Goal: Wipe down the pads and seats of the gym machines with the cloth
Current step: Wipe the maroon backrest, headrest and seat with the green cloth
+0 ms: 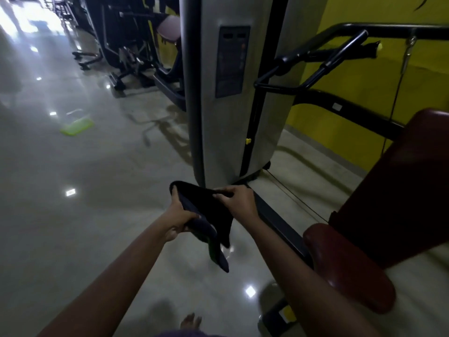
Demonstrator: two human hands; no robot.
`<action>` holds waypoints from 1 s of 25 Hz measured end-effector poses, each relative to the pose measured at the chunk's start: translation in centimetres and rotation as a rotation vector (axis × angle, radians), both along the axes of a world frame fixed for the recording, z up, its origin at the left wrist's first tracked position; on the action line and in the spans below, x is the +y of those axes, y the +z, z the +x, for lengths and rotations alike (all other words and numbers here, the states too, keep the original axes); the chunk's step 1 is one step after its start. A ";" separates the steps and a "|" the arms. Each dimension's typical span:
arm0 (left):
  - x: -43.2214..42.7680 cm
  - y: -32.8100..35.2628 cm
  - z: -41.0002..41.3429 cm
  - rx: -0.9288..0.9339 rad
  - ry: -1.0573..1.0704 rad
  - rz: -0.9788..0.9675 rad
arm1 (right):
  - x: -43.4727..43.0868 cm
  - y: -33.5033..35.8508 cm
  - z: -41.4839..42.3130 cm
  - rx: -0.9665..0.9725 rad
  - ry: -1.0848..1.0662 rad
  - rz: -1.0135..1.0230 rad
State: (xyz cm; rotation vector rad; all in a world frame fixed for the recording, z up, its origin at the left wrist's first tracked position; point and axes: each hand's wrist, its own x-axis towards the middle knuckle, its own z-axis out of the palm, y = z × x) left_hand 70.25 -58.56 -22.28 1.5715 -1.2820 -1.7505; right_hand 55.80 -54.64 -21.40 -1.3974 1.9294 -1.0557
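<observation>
A dark cloth [206, 210] hangs between both my hands in the middle of the view, above the floor. My left hand [178, 220] grips its left side and my right hand [237, 199] pinches its upper right edge. A loose end of the cloth droops down below the hands. To the right stands a gym machine with a dark red seat pad [345, 266] and a dark red back pad [398, 190]. The hands are left of the seat pad and apart from it.
A grey weight-stack cover [233, 93] stands straight ahead, with black handles [340, 54] to its right. More machines, one with a dark red pad [170, 29], line the far left. A green flat object [77, 126] lies on the glossy floor. The wall [364, 76] is yellow.
</observation>
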 end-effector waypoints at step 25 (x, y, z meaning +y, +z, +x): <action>-5.8 -2.6 -23.3 -0.139 -1.595 -0.364 | 14.4 -4.0 -16.7 -0.734 -0.616 -0.062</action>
